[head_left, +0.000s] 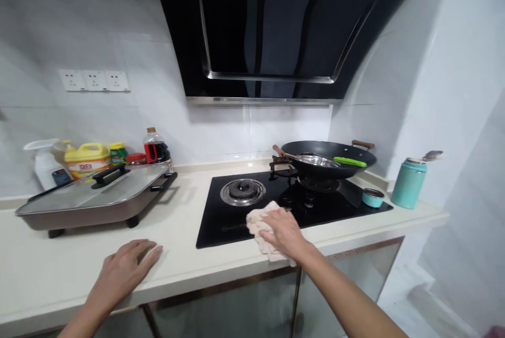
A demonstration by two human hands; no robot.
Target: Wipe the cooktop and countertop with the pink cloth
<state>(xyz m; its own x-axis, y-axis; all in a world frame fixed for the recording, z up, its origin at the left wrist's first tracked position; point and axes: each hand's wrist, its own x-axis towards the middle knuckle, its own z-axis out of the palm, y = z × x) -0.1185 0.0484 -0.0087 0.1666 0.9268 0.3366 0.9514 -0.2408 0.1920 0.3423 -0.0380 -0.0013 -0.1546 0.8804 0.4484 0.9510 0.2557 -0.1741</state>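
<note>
Looks like mid-wipe: the right hand [283,228] has a pale cloth [257,218] bunched under it at the gas cooktop's [216,225] front edge. Left hand [124,268]'s loosely spread, seemingly empty, left of the cooktop. Next stroke probably wants flat pressure, dodging its knobs [310,199].

The pale pinkish-beige cloth [256,220] is crumpled and bunched, lying across the near edge of the gas cooktop [221,218], right of the left burner, its folded near end trailing off the glass. The cooktop is flat, black and glossy; its left burner [243,191] sits bare, a dark cap within a silvery ring, and black knobs [309,200] stand further right
</note>
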